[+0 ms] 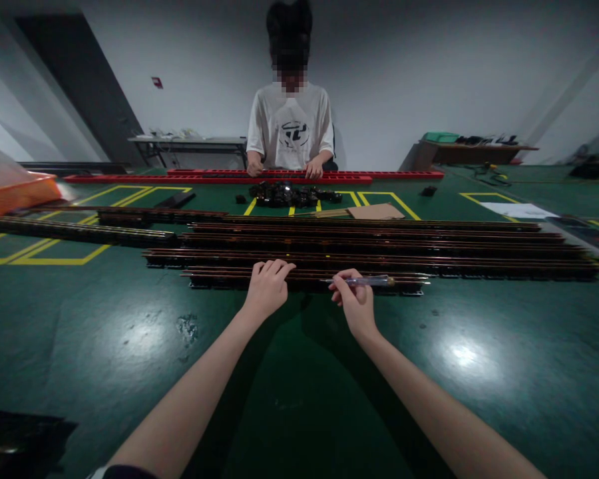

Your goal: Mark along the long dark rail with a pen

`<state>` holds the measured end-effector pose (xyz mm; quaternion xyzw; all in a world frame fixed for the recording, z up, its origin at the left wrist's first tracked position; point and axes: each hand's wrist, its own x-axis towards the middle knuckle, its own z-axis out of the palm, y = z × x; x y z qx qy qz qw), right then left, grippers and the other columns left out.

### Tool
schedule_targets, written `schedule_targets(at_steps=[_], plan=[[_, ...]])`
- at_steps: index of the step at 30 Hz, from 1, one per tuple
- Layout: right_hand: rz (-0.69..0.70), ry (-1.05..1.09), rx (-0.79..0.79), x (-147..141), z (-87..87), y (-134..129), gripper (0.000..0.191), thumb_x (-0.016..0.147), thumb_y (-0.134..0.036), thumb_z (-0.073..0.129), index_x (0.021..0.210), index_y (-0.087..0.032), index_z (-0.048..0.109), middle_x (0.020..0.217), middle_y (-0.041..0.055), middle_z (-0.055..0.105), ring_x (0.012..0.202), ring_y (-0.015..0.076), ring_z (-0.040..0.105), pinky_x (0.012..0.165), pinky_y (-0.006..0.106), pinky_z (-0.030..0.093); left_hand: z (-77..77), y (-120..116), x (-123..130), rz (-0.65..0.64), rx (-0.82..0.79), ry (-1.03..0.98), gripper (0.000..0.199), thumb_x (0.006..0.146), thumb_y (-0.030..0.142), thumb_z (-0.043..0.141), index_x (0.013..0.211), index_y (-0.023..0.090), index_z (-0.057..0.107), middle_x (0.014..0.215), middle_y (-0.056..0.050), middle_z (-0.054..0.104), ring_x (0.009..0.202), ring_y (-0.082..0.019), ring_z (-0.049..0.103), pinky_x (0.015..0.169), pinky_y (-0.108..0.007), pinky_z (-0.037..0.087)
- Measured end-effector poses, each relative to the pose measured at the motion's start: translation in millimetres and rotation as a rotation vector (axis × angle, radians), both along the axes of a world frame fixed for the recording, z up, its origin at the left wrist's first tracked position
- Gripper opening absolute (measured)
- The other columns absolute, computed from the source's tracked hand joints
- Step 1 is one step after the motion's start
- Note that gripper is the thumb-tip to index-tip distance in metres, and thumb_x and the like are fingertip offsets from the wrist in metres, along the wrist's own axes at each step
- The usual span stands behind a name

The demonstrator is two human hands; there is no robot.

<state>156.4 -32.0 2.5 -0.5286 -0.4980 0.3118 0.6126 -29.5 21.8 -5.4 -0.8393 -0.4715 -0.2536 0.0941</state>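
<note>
My left hand point(268, 291) is at the nearest long black strip point(219, 280), its fingers bent over the strip and the palm at the near side. Thin copper-coloured rods run along the strip. In my right hand point(355, 301) is a small screwdriver point(377, 281) with a clear handle, held between thumb and fingers. Its shaft points left, toward my left hand, just over the same strip. Whether the tip touches the strip I cannot tell. More strips point(429, 249) of the same kind lie side by side right behind it.
Across the green table point(130, 346) a co-worker point(290, 126) has both hands at long red rails point(219, 179). A pile of shiny black pieces point(289, 195) and brown cardboard point(377, 211) lie between us. An orange basket point(17, 193) stands left; white paper point(519, 210) lies right.
</note>
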Motion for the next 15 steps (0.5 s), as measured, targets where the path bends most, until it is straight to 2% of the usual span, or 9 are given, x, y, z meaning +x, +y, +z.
schedule_targets(at_steps=[7, 15], plan=[[-0.001, -0.003, -0.002, 0.5, 0.8, 0.3, 0.016, 0.08, -0.035, 0.057, 0.074, -0.02, 0.057, 0.064, -0.0001, 0.062, 0.05, 0.0128, 0.056, 0.046, 0.024, 0.041, 2.5, -1.8, 0.2, -0.016, -0.004, -0.017, 0.035, 0.082, 0.023, 0.049, 0.114, 0.016, 0.061, 0.109, -0.009, 0.066, 0.101, -0.026, 0.058, 0.089, -0.044, 0.037], [0.005, -0.014, 0.003, 1.0, -1.0, 0.7, 0.015, 0.081, -0.034, 0.057, 0.077, -0.02, 0.056, 0.064, -0.0005, 0.062, 0.05, 0.0124, 0.056, 0.046, 0.023, 0.041, 1.4, -0.6, 1.5, 0.003, 0.026, 0.007, 0.039, 0.088, 0.041, 0.051, 0.116, 0.017, 0.062, 0.109, -0.011, 0.066, 0.101, -0.027, 0.058, 0.09, -0.044, 0.037]])
